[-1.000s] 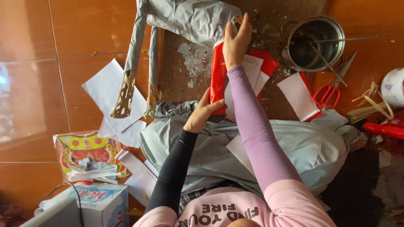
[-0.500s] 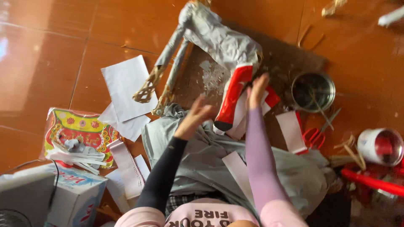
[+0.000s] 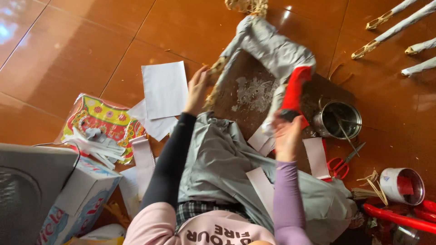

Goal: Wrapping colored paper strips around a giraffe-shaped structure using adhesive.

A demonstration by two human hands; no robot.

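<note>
A straw-framed figure (image 3: 272,50) wrapped in grey paper stands over a dark board (image 3: 254,97) on the floor. One of its legs is covered in red paper (image 3: 294,88). My right hand (image 3: 286,136), in a purple sleeve, grips the lower end of that red leg. My left hand (image 3: 197,88), in a black sleeve, holds the figure's other leg, where bare straw shows. A grey cloth (image 3: 218,168) lies across my lap, with white paper strips (image 3: 261,181) on it.
A metal pot (image 3: 338,119) with a stick in it stands right of the board, red scissors (image 3: 339,167) below it. A tape roll (image 3: 402,185) and red tubes (image 3: 399,220) lie bottom right. White sheets (image 3: 164,88), colourful printed paper (image 3: 102,122) and a cardboard box (image 3: 77,195) sit left. Grey-wrapped sticks (image 3: 399,20) lie top right.
My hands have moved apart: the left went from near the red leg out to the straw leg. The right slid down to the red leg's lower end. The figure sits more upright.
</note>
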